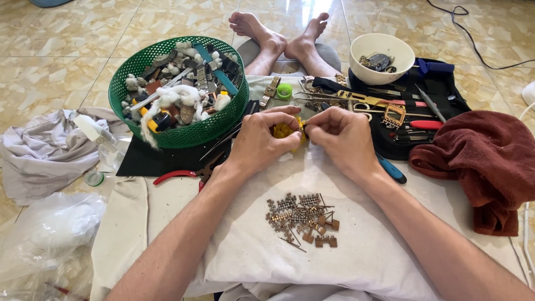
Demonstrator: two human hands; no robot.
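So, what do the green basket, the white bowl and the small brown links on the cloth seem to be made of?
Basket: likely plastic, a moulded lattice with uniform glossy green colour. Bowl: ceramic or plastic; smooth, plain white, hard to tell. Links: probably metal, coppery-brown with dull glints.

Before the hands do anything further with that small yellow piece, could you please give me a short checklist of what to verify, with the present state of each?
1. Yellow piece gripped by both hands: ok; left hand and right hand both pinch it.
2. Work held over the white cloth: ok.
3. Small metal links gathered in one pile on the cloth: ok.
4. Red-handled pliers within reach: ok, beside the left forearm.
5. Green basket upright: ok.
6. What the right fingertips hold against the piece: cannot tell, hidden.
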